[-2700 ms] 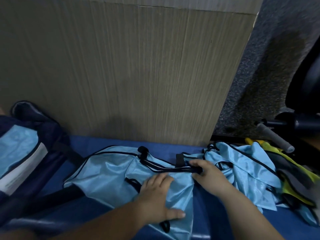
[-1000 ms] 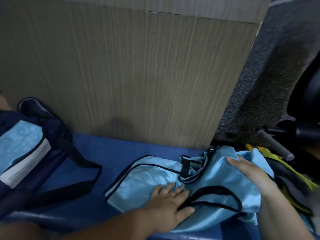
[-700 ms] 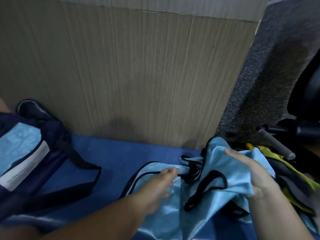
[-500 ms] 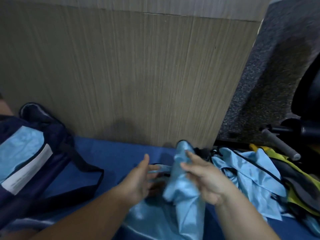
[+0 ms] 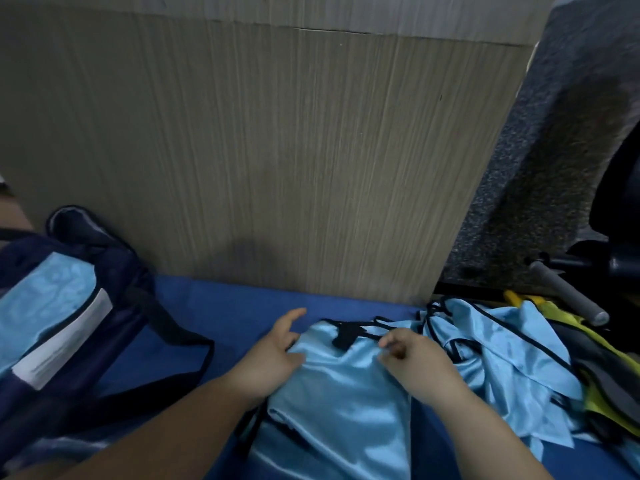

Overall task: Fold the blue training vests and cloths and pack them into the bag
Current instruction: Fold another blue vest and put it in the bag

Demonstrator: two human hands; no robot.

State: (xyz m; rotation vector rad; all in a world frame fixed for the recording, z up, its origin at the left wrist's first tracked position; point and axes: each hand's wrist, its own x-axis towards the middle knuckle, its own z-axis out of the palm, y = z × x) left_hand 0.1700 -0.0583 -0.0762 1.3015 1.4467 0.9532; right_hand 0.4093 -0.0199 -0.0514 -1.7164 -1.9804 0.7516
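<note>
A light blue training vest with black trim lies folded into a narrow strip on the blue surface in front of me. My left hand rests on its left top corner, thumb on the cloth and fingers reaching past the edge. My right hand has its fingers curled at the vest's right top edge, pinching the cloth. The dark navy bag stands open at the left with light blue cloth showing inside. A loose heap of more light blue vests lies to the right.
A tall wooden panel rises right behind the blue surface. Yellow and grey vests lie at the far right beside a grey handle and a black chair base. The bag's black strap trails across the surface.
The spread vest was lifted by my right hand, folded over on itself and laid back down as a narrow strip. Both hands now sit at its top corners.
</note>
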